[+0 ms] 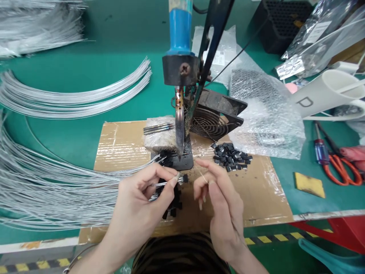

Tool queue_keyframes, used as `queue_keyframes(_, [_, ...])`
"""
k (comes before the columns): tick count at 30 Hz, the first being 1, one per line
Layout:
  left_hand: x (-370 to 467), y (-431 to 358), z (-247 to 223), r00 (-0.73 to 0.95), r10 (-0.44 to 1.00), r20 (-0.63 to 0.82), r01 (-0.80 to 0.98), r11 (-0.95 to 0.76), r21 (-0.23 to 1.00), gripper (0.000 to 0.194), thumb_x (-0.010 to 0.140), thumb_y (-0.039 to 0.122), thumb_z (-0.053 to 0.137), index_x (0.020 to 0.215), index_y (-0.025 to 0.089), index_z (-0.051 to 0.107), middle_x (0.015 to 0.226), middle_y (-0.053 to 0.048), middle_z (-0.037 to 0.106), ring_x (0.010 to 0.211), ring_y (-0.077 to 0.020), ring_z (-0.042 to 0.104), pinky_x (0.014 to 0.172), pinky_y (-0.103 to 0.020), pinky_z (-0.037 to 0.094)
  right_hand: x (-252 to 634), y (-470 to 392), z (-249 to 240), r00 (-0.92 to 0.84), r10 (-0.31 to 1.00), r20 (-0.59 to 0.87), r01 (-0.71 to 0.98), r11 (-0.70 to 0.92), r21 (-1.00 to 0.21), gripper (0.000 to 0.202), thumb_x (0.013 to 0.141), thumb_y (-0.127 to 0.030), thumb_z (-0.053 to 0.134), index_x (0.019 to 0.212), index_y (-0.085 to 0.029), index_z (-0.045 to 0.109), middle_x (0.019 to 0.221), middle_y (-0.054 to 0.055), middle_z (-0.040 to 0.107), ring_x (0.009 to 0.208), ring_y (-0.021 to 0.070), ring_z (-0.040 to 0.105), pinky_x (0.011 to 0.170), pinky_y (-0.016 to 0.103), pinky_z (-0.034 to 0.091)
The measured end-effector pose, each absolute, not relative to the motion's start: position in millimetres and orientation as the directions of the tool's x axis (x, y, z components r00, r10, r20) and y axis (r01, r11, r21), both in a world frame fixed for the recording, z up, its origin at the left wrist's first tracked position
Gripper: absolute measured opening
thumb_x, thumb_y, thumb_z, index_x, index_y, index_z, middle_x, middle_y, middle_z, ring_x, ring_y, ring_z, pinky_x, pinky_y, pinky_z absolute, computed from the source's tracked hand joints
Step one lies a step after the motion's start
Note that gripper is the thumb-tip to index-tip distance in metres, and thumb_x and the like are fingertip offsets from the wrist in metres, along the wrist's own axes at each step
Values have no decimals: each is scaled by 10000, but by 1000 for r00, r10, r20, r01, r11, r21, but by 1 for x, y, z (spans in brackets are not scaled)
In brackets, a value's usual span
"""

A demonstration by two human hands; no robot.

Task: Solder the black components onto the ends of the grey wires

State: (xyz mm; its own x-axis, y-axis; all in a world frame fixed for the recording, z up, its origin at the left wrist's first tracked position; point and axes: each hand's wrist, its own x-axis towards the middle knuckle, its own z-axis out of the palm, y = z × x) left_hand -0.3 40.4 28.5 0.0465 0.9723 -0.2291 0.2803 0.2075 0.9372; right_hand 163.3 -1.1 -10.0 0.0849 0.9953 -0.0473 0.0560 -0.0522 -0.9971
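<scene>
My left hand [148,201] pinches a thin grey cable whose black end piece [184,178] sticks out past the fingertips. To its right, my right hand [224,205] holds a thin strand of solder wire [203,176] between thumb and fingers. Above both hands a blue-handled soldering iron [180,32] hangs in a stand, its tip [179,146] pointing down over a dark base plate. Small black parts [231,156] lie piled on the cardboard [256,190] at the right. Finished-looking cable ends with black pieces lie beneath and behind my left hand.
Bundles of grey cables [57,182] cover the left side. A small fan [213,116] stands behind the iron, beside bubble wrap [262,110]. Toward the right are a white mug [327,93], a screwdriver [321,150], orange-handled scissors [342,171] and a yellow sponge [309,185].
</scene>
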Motion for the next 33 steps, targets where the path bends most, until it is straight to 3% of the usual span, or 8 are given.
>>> queue_keyframes(3, [1,44,27,44,974,-224,279,203,938,117,871,189,709,756,198,728,877,-15,808,732,-107,713,651,-144,531,163,0,-8,101,995,-12,87,-21,-996,341,1115,-250,373,1433,-309,480,748,-57,637,636,126,528,618,277,411])
queue_keyframes(6, [2,47,27,27,975,-220,291,203,935,95,858,194,719,763,198,728,869,-14,808,738,-113,714,640,-146,526,165,3,-7,128,992,12,157,-8,-988,133,1088,-225,425,1106,-273,548,706,-70,530,575,116,460,568,274,366])
queue_keyframes(9, [3,51,27,18,977,-214,301,199,933,93,849,196,721,756,198,723,849,-8,805,724,-111,707,634,-147,525,167,7,-6,109,993,50,240,22,-971,217,1054,-181,475,845,-239,480,750,-50,472,640,117,470,625,276,401])
queue_keyframes(12, [3,54,28,9,978,-210,299,198,934,99,849,206,729,750,197,715,844,-6,802,722,-113,705,629,-152,524,167,13,-5,92,986,136,229,112,-967,179,1003,-114,546,866,-228,523,953,2,619,899,141,616,822,288,488])
queue_keyframes(15, [2,57,28,15,978,-209,284,197,938,86,857,204,736,773,199,718,864,-4,803,751,-117,718,662,-158,538,163,17,-3,116,978,172,204,146,-968,184,950,-67,621,887,-228,559,1183,35,710,1164,174,670,1019,307,494])
queue_keyframes(22, [3,62,29,13,983,-183,286,172,943,81,858,173,742,788,211,728,831,23,785,754,-96,714,679,-132,533,159,21,4,141,983,121,170,97,-981,228,892,-34,673,838,-239,587,1175,6,792,1113,157,761,958,240,567])
queue_keyframes(33, [5,68,34,-11,986,-164,307,160,938,109,851,151,737,763,215,722,723,28,724,695,-97,691,637,-138,518,160,28,8,143,987,77,105,63,-993,218,909,-57,662,820,-242,591,1201,59,795,1141,228,757,1009,380,578])
